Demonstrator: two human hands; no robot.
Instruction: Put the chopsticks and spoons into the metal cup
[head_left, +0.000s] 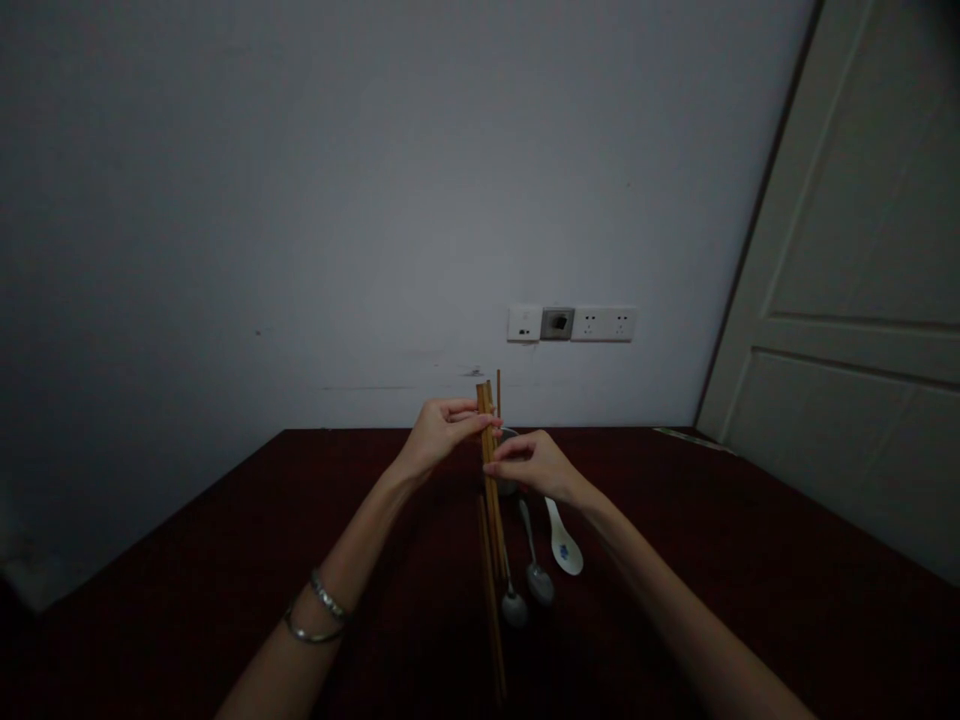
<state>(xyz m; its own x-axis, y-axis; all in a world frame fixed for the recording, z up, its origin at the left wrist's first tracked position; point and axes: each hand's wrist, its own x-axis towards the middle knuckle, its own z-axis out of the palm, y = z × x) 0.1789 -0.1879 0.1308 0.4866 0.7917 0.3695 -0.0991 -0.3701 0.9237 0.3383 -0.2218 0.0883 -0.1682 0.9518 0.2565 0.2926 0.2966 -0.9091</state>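
A bundle of wooden chopsticks point(492, 510) slants up in front of me, above the table. My left hand point(442, 428) is closed around its upper part, thumb across the sticks. Lower down, the fingertips of my right hand point(536, 465) pinch the same bundle. Behind the right hand stands a pale cup or holder point(508, 487), mostly hidden, with a single thin stick point(499, 390) rising above it. Nearer me, two metal spoons point(514, 608) and a white soup spoon point(565, 550) with a blue mark lie on the table. Beside the spoons lies a long chopstick point(495, 640).
The dark red table point(262, 540) reaches back to a pale wall point(375, 200). Wall sockets point(603, 323) and a switch plate point(524, 323) sit above its far edge. A light panelled door point(847, 300) stands at the right. The light is dim.
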